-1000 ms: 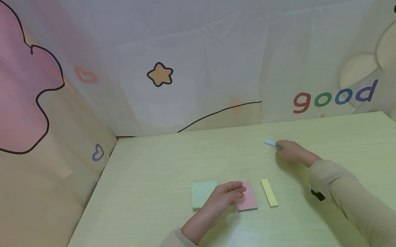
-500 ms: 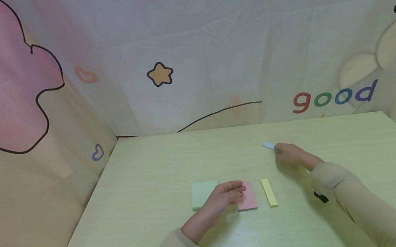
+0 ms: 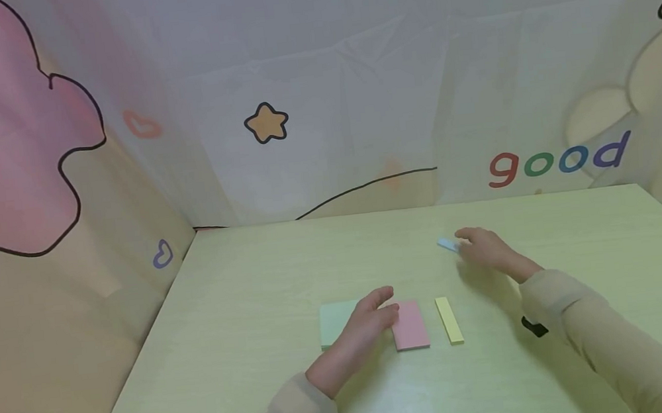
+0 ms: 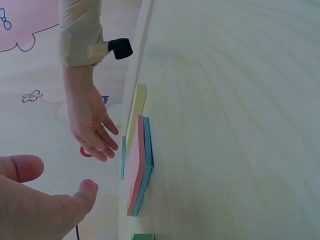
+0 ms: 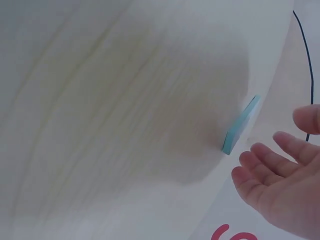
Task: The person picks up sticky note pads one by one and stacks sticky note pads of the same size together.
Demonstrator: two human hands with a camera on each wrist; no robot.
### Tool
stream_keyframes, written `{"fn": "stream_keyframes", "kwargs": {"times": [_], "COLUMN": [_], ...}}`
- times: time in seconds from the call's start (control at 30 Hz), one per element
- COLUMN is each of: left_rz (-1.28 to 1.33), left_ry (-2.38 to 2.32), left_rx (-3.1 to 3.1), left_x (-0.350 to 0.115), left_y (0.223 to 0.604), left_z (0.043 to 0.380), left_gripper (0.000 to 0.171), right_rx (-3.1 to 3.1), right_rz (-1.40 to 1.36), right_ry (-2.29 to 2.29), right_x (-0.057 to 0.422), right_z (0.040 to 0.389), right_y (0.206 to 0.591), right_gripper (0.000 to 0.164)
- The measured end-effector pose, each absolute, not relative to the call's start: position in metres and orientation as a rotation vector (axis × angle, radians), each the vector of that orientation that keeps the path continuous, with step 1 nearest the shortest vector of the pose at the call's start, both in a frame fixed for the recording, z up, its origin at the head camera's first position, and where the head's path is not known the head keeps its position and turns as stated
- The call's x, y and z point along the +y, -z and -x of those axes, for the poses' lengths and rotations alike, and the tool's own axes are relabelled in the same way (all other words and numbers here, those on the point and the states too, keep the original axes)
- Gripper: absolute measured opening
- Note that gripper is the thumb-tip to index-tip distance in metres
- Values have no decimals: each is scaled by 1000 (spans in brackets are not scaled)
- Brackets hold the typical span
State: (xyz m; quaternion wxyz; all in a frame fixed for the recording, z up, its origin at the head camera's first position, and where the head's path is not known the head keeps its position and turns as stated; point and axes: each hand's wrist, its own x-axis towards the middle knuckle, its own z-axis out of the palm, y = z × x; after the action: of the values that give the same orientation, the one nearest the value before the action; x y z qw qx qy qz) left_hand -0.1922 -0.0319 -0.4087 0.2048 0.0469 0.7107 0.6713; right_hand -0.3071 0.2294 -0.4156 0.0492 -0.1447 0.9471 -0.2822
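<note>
A narrow light-blue sticky-note pad [image 3: 447, 244] lies toward the back of the table. Just right of it is my right hand [image 3: 487, 248]; in the right wrist view its fingers are spread apart from the pad [image 5: 241, 126], holding nothing. My left hand [image 3: 362, 330] hovers with thumb and fingers parted, partly covering a green sticky-note pad [image 3: 334, 319]. Beside its fingertips lies a pink pad [image 3: 411, 326], which in the left wrist view rests on a blue layer [image 4: 145, 170]. A slim yellow sticky-note pad [image 3: 449, 321] sits to the right of the pink one.
The pads lie on a pale wood-grain table [image 3: 243, 288]. A printed cloth [image 3: 334, 113] with a star and the word "good" hangs behind it, and a similar cloth [image 3: 78, 310] stands along the left edge.
My right hand has let go of the light-blue pad, its fingers lifting and opening, after the pad shifted slightly left and nearer. My left hand has drawn back a little left, its fingers parting.
</note>
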Motion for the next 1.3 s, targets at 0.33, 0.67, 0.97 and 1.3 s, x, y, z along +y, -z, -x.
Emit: {"fn": "stream_keyframes", "kwargs": {"times": [0.33, 0.67, 0.97, 1.3], "left_rz": [43, 163, 207, 206], "left_ry": [-2145, -2252, -2247, -2194], "left_rx": [1745, 1596, 1591, 1626], "left_x": [-12, 6, 13, 14], "left_y": [406, 412, 417, 419], "left_z": [210, 226, 230, 223], "left_gripper": [49, 49, 48, 45], "right_rx": [2813, 2801, 2807, 2795], "right_rz": [199, 131, 155, 133], "right_ry": [1018, 1024, 991, 954], "right_x": [230, 228, 227, 226], "right_z": [313, 316, 314, 314], "right_y": [415, 418, 418, 416], "right_gripper": [41, 39, 38, 38]}}
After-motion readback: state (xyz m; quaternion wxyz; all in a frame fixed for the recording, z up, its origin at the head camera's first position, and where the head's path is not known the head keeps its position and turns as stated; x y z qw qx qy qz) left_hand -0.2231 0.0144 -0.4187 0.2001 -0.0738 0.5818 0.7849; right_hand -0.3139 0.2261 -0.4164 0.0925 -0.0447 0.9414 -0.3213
